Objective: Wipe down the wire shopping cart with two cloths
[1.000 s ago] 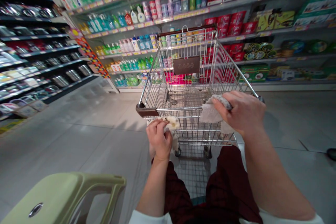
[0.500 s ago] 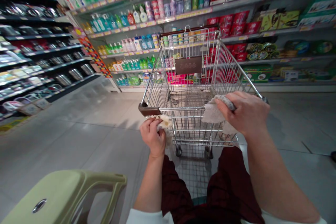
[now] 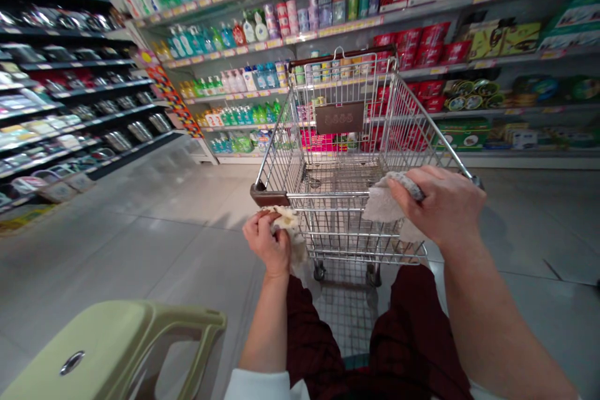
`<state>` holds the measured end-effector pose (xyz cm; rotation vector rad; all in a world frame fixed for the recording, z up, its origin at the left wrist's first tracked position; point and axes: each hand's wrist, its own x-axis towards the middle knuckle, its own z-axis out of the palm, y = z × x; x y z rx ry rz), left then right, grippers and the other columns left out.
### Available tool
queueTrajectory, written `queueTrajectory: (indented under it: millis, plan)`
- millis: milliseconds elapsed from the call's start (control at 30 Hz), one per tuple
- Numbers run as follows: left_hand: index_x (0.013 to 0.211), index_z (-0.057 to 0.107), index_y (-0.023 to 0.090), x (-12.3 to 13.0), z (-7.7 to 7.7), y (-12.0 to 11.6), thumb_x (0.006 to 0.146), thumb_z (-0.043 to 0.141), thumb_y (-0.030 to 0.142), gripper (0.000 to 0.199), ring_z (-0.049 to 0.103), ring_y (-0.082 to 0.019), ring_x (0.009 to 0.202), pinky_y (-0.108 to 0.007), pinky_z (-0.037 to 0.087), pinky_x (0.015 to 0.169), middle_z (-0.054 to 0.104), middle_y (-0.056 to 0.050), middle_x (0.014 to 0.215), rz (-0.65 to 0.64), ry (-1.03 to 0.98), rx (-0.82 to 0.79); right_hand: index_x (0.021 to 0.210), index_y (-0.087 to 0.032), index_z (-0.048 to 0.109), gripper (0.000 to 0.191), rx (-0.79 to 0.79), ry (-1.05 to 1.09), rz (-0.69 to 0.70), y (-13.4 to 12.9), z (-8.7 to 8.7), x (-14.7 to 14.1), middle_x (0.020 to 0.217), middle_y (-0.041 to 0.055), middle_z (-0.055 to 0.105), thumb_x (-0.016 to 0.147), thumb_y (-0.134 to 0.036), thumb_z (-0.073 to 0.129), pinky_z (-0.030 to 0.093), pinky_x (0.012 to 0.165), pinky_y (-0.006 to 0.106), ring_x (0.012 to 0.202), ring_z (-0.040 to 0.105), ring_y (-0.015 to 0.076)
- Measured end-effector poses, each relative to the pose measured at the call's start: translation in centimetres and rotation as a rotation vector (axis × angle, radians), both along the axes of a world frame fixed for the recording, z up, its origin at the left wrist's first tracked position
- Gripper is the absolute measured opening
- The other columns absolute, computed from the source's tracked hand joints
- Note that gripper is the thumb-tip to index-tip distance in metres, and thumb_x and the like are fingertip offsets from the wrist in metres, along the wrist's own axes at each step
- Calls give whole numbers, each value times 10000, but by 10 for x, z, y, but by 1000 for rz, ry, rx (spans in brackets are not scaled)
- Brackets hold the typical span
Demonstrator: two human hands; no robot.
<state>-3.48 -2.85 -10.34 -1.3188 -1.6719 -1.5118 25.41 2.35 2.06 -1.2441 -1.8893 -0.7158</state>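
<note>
Now I see the left hand (image 3: 267,245) pinching a crumpled cream cloth (image 3: 291,231) just under the near rail (image 3: 328,196) of the wire shopping cart (image 3: 342,231), while the right hand (image 3: 443,206) closes on a grey cloth (image 3: 387,203) that hangs over that rail at right.

The left hand (image 3: 267,245) is positioned low and near the body's midline, back of the hand upward, with the fingers curled inward. The right hand (image 3: 443,206) is positioned higher and farther outward, fingers closed and directed inward. The left forearm (image 3: 268,337) and right forearm (image 3: 497,325) extend forward and downward, with both wrists nearly straight.
</note>
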Motion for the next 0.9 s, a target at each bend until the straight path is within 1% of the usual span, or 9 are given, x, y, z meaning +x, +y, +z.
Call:
queueTrajectory:
  millis: [133,200,300,400,467,567,733,800,900]
  plan:
    - [893,638,183,2,-38,-3,688,517,114,248,533,-227,973,-354,442,872,582,-79,976,-53,-40,-72,680,-185,659,425,9,4,-3,0,0,-1,678,49,648,921,-498,502,242,572,294,631,563,164]
    - [899,642,193,0,-46,-9,703,525,116,241,533,-226,987,-355,435,890,596,-71,973,-94,-39,-117,667,-185,649,434,9,3,-8,0,0,-1,673,49,644,922,-503,500,235,569,295,628,561,164]
    - [871,635,205,-10,-30,-9,726,542,135,186,545,-201,938,-329,436,866,596,-42,927,-125,-162,-71,665,-186,646,436,6,2,-9,0,0,-1,674,47,644,921,-507,499,233,568,295,628,559,160]
    - [849,618,195,-24,-1,5,744,550,188,125,539,-175,884,-297,429,825,581,-22,888,-22,-402,96,677,-186,656,430,1,-3,-5,0,-1,0,683,47,648,921,-504,500,243,572,293,635,558,157]
    - [852,593,190,-30,9,17,759,545,251,121,524,-153,809,-268,423,765,565,0,834,-64,-516,82,682,-187,663,428,0,-2,-9,0,-1,0,679,45,646,919,-504,502,249,575,292,634,555,155]
    - [818,559,189,-33,1,22,750,534,304,136,474,-124,669,-233,398,652,527,34,718,-216,-566,-59,689,-189,671,428,4,9,-16,0,-2,0,669,44,641,916,-511,506,253,579,294,627,548,156]
    - [766,586,180,-33,-25,2,734,547,300,130,469,-121,608,-226,391,596,531,35,642,-256,-570,-204,681,-193,674,429,-25,34,-11,0,-2,0,681,56,648,913,-509,500,243,576,301,638,549,166]
    - [786,596,181,-31,-23,-6,747,547,291,127,473,-119,590,-226,398,583,537,38,639,-260,-581,-228,682,-198,679,425,-41,42,-8,0,-2,0,683,57,647,908,-509,499,242,574,301,640,548,168]
    - [819,608,185,-19,-2,-12,763,546,246,104,565,-141,748,-252,457,704,625,-1,813,-162,-534,-106,686,-202,682,420,-47,40,-6,-1,-1,0,677,51,645,906,-509,498,249,575,299,637,542,164]
